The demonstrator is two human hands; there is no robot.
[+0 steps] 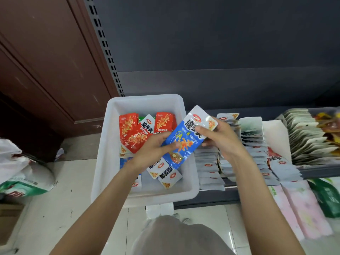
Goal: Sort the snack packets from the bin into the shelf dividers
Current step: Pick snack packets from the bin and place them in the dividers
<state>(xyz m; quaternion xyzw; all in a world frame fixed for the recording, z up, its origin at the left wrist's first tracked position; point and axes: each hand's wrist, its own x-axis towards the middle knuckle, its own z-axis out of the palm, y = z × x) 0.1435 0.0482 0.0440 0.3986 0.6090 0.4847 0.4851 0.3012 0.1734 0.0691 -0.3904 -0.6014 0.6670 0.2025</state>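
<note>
A translucent white rectangular plastic bin (110,144) with rounded corners and a broad lip sits at the left end of a dark grey metal shelf (207,197). Inside it lie glossy red foil snack packets (132,135) at the back and white-topped packets with red logos (163,172) toward the front, loosely heaped and overlapping. Held above the bin's right rim is a flat, shiny blue-and-white snack packet (185,138), tilted with its white end up and to the right. The left hand (154,150) pinches its lower blue part, thumb across the front; the right hand (220,138) grips its white upper corner between thumb and curled fingers. Right of the bin, rows of pale grey-white packets (209,168) stand on edge, packed tightly like files in the shelf's divided lanes, and further right a clear tray (316,168) holds a fanned row of cream-coloured packets (309,137).
</note>
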